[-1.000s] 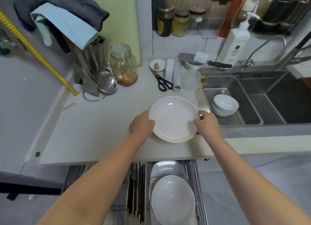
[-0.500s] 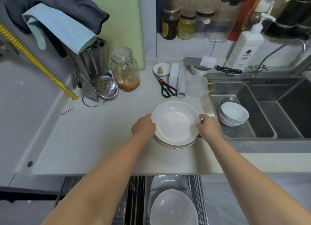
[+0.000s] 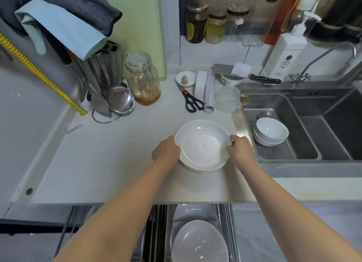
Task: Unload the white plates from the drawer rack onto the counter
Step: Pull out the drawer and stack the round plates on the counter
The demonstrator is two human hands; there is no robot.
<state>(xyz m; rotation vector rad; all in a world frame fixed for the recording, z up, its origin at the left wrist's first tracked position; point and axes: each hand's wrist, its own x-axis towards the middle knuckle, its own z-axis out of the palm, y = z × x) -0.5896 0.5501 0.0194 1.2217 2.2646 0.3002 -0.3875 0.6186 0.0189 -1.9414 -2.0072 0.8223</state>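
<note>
Lowered: top plate (image 3: 202, 142) onto stack | left hand (image 3: 166, 150), right hand (image 3: 240, 150) grip its rim

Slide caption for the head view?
Both hands set a white plate onto the counter stack.

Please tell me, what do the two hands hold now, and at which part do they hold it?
Both hold the top white plate by its rim: the left hand at its left edge, the right hand at its right edge.

Both hands, left (image 3: 166, 150) and right (image 3: 240, 150), curled, forearms extended forward
</note>
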